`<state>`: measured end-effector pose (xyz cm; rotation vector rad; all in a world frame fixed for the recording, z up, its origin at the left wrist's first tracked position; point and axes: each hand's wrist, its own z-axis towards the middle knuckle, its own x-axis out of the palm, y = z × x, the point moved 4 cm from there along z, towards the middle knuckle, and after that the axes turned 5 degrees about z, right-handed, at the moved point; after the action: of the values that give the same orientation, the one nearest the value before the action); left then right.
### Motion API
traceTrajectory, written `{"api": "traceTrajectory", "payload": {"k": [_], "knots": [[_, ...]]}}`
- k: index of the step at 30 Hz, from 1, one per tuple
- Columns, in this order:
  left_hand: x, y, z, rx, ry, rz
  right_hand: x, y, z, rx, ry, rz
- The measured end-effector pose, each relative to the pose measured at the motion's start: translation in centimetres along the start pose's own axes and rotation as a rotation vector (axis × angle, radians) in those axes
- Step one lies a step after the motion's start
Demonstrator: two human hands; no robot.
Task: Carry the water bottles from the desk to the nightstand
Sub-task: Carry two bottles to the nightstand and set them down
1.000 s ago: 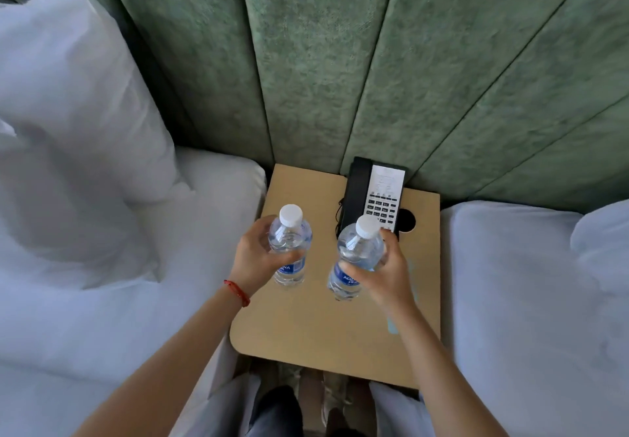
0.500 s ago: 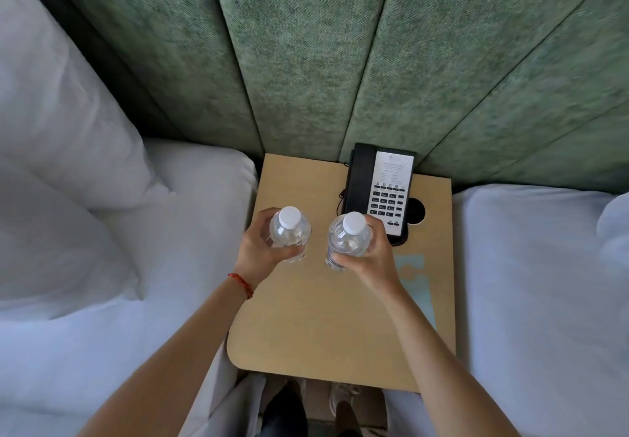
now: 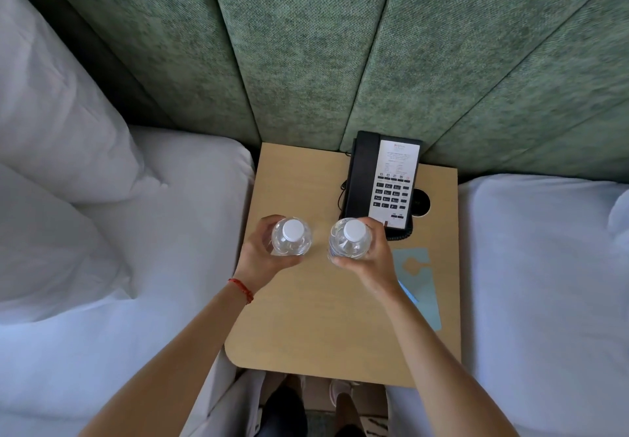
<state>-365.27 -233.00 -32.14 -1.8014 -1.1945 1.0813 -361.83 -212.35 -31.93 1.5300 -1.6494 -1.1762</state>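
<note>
We look straight down on the nightstand point(image 3: 299, 321), a light wood top set between two white beds, its back edge against a green padded headboard point(image 3: 306, 48). Our left hand point(image 3: 263, 256) grips the left bottle point(image 3: 292, 241), fingers curled round its clear body from the left side, thumb across the near side; a red cord point(image 3: 242, 289) circles that wrist. Our right hand point(image 3: 369, 259) grips the right bottle point(image 3: 350, 243) the same way from the right. Both bottles stand upright with white caps facing us, side by side and slightly apart, over the middle of the nightstand, the left one nearer its left edge. Whether their bases touch the wood we cannot tell from above. A black telephone point(image 3: 383, 184) with a white keypad panel lies by the back right corner, just beyond the right bottle, and a pale blue card point(image 3: 417, 283) lies along the right edge, partly under our right forearm.
</note>
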Motion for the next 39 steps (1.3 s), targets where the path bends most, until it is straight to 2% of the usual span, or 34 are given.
{"api": "traceTrajectory", "payload": {"k": [14, 20, 28, 33, 39], "knots": [[-0.5, 1.2, -1.6, -0.005, 0.027, 0.025, -1.1, -1.6, -1.8, -0.004, 0.027, -0.085], [-0.7, 1.0, -2.8, -0.083, 0.034, 0.016, -1.1, -0.5, -2.9, 0.027, 0.038, -0.144], [-0.9, -1.3, -7.0, -0.143, -0.047, 0.049, -2.0, 2.7, -6.5, -0.012, -0.058, -0.116], [-1.1, -3.0, -11.1, -0.068, -0.156, 0.231, -2.3, 4.4, -9.7, -0.087, -0.047, -0.229], [-1.1, -4.7, -16.0, -0.013, -0.308, 0.535, -2.7, 6.7, -12.0, -0.309, 0.079, -0.52]]}}
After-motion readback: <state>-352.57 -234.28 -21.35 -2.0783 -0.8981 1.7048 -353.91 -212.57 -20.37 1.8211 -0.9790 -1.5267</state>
